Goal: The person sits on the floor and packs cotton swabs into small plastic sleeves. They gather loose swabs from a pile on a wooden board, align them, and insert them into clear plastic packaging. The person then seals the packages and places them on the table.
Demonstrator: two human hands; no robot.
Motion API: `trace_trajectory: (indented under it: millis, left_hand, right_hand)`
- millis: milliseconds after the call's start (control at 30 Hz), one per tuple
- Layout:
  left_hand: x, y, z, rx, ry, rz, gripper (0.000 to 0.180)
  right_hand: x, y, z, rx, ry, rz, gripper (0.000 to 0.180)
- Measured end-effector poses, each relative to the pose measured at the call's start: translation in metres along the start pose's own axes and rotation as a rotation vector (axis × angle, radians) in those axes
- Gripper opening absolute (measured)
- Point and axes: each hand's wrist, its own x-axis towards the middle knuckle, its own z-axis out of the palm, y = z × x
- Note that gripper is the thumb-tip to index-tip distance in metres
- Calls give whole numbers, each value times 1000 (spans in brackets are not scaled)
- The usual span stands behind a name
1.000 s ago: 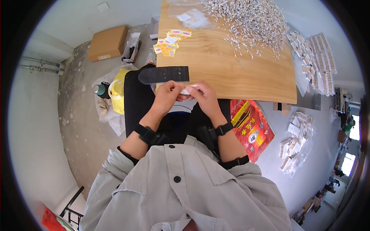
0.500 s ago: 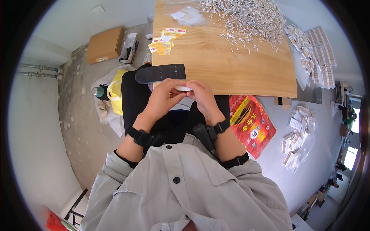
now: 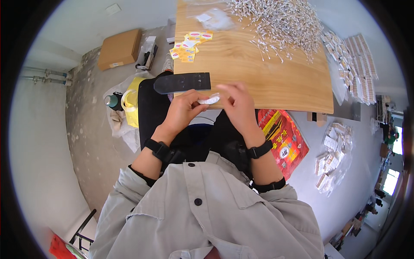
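Observation:
My left hand (image 3: 184, 107) pinches a small white bundle (image 3: 210, 100) just off the table's near edge. It looks like a row of cotton swabs in clear wrapping, though its details are too small to be sure. My right hand (image 3: 239, 103) is beside the bundle's right end, fingers apart and slightly blurred, with nothing seen in it. A dark flat board (image 3: 183, 83) lies beyond my left hand, jutting past the table's left edge. At the far right of the wooden table (image 3: 241, 64) a large heap of loose cotton swabs (image 3: 286, 26) is spread out.
Yellow and white printed cards (image 3: 185, 51) and a clear plastic bag (image 3: 215, 19) lie on the table's left. Packed bundles (image 3: 362, 64) stand beyond its right edge, more (image 3: 334, 151) on the floor. A red printed bag (image 3: 284, 142) is right of my legs; a cardboard box (image 3: 120, 49) stands left.
My right hand has come off the bundle and moved right, its fingers spreading. The bundle stays in my left hand, more of it now showing. The view has shifted slightly.

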Motion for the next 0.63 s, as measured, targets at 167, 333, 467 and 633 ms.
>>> trace_trajectory:
  millis: [167,333,467,633]
  left_hand:
    - [-1,3,2,-29,56,19,20]
    - [-2,14,0,356,252,243,21]
    - [0,15,-4,503,238,305,22]
    - [0,15,-7,468,105,186,20]
  right_hand:
    - [0,3,5,-134,-118,-266,20]
    - [1,10,5,-211,-103,-349,15]
    - [0,3,7,-259,-87,-332,15]
    - [2,-4,8,-402,-192,-262,21]
